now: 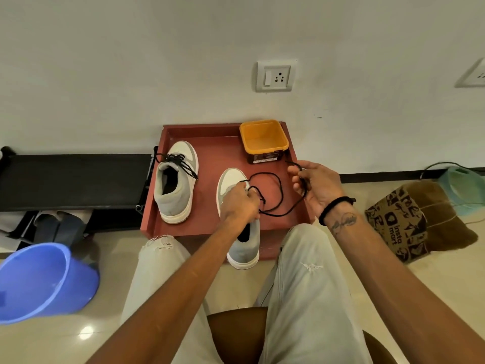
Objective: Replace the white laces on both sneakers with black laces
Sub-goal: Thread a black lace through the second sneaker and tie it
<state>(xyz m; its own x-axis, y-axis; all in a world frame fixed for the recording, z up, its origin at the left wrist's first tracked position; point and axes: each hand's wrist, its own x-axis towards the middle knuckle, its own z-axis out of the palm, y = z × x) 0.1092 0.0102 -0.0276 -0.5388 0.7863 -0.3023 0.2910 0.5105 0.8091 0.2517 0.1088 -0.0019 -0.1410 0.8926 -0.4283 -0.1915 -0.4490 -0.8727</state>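
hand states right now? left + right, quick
Left hand: fingers curled on the black lace at the near sneaker.
Right hand: gripping the lace's other end, held up off the tray.

Near sneaker (242,248) — lacing area and tongue hidden under the left hand (240,203); black lace (278,195) — one end lost among the right hand (315,187) fingers; yellow tub (263,140) label too small to read; blue bucket (39,282) cut by left edge; second wall socket (473,74) cut by right edge.
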